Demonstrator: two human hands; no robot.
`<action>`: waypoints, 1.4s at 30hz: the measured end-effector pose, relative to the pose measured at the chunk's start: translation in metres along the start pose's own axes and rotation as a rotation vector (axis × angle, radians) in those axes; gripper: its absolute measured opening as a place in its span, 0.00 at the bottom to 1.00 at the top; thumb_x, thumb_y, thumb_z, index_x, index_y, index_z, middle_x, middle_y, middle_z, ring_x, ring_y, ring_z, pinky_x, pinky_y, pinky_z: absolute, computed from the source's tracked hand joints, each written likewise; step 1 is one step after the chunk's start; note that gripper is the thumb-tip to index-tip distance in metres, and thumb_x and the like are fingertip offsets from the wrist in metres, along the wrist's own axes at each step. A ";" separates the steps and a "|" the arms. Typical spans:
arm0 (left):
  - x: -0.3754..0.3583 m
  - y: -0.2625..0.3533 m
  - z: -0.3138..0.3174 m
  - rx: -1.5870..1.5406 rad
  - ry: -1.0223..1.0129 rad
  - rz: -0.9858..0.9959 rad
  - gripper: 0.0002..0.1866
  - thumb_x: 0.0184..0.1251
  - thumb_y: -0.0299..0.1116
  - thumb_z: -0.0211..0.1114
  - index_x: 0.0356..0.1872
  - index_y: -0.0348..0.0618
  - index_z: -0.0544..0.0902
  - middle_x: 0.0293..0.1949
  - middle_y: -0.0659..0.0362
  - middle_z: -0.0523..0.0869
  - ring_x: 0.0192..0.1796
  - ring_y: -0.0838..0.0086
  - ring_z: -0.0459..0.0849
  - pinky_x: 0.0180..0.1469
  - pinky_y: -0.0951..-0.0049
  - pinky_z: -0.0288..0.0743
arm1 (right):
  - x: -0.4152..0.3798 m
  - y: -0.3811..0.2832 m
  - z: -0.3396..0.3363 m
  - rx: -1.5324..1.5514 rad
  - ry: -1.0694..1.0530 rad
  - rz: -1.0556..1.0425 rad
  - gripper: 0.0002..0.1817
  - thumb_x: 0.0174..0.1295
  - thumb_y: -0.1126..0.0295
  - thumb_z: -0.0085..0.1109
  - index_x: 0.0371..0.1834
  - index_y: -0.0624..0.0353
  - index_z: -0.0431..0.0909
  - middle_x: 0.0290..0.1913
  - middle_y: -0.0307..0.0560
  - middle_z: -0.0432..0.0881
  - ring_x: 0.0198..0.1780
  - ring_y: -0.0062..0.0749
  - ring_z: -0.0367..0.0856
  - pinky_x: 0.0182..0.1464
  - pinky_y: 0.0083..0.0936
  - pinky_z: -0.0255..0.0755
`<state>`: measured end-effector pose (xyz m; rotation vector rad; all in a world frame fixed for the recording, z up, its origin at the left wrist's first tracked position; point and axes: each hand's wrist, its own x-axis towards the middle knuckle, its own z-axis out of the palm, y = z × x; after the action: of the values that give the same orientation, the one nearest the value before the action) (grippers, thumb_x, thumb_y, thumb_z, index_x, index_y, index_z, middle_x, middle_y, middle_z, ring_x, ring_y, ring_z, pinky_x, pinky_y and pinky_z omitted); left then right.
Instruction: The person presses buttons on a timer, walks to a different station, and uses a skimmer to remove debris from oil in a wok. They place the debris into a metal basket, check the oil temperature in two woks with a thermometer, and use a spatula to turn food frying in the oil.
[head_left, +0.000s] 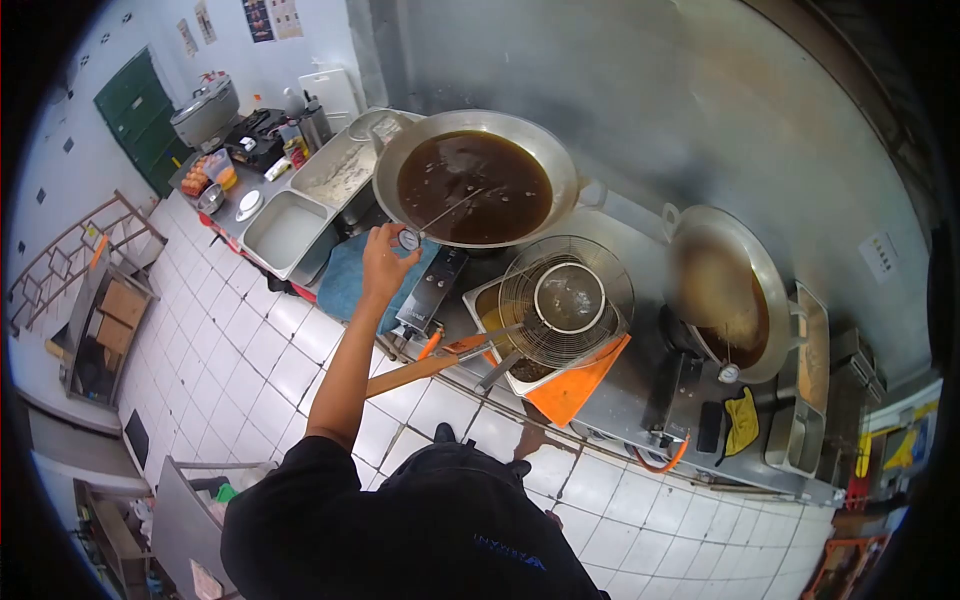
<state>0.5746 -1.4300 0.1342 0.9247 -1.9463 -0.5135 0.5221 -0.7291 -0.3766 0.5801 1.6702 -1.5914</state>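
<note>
My left hand (384, 262) reaches out to the near-left rim of a large wok (560, 150). Its fingers are closed on the round dial of a probe thermometer (409, 239). The thin metal stem slants up and right over the rim into the dark brown oil (475, 190), its tip near the middle of the pool. A few pale bits float on the oil. Below the hand lies a blue cloth (362, 285), beside the burner (432, 290). My right hand does not show clearly anywhere.
A wire skimmer (518, 340) and a fine strainer (570, 297) rest over containers, with wooden handles past the counter edge. An orange cloth (580, 385) hangs there. Rightward stands a second wok (770, 350) with a thermometer (728, 373). Trays (290, 235) line the left counter.
</note>
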 end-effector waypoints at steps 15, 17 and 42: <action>0.005 -0.015 0.033 0.160 -0.072 0.101 0.31 0.45 0.28 0.80 0.55 0.42 0.79 0.47 0.51 0.80 0.46 0.60 0.83 0.48 0.62 0.79 | -0.104 -0.366 0.077 -0.283 0.411 -0.955 0.14 0.71 0.66 0.55 0.55 0.60 0.79 0.36 0.40 0.81 0.31 0.21 0.79 0.31 0.20 0.77; 0.000 -0.009 0.030 0.171 -0.071 0.092 0.32 0.46 0.28 0.80 0.56 0.43 0.79 0.47 0.51 0.80 0.47 0.59 0.83 0.49 0.62 0.79 | -0.129 -0.446 0.103 -0.321 0.588 -1.022 0.13 0.63 0.72 0.62 0.51 0.61 0.80 0.36 0.43 0.79 0.35 0.25 0.79 0.41 0.24 0.74; -0.194 0.120 -0.031 -0.521 -1.307 -0.198 0.20 0.73 0.31 0.62 0.63 0.43 0.75 0.52 0.58 0.84 0.48 0.77 0.83 0.45 0.78 0.76 | -0.199 -0.553 0.127 -0.104 0.864 -1.292 0.24 0.49 0.76 0.75 0.49 0.68 0.77 0.45 0.47 0.76 0.36 0.22 0.78 0.37 0.20 0.79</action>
<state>0.6155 -1.2038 0.1236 0.4042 -2.5540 -1.9953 0.2524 -0.8898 0.1367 0.0243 3.1401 -2.2029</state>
